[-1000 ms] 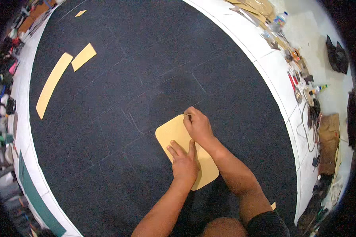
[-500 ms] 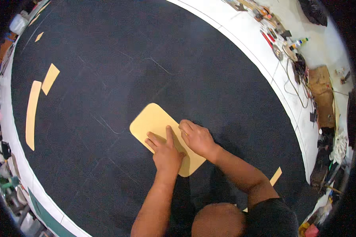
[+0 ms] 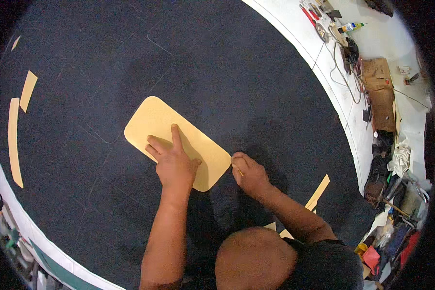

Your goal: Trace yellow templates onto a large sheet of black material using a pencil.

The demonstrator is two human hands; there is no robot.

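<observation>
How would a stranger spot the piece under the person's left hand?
Start with the large dark sheet filling most of the view. Near its middle, the left hand lies spread on a slanting yellow panel. The panel's broad shape and rounded corners set it apart from the slim yellow strips at the far left.

Even, fairly bright light on the yellow panel [image 3: 152, 118], and it pops hard against the dark cloth [image 3: 101, 203], where the blacks run grainy and the faint lines barely register! The left hand [image 3: 175, 162] throws a soft shadow rightward across the panel; a broader, hazy one pools on the cloth beyond the right hand [image 3: 250, 175]. Pale floor [image 3: 382, 41] glows upper right, nearly washed out. Out at the rim, straight edges bow, clutter [image 3: 14, 241] smears lower left, corners drop to black.
</observation>
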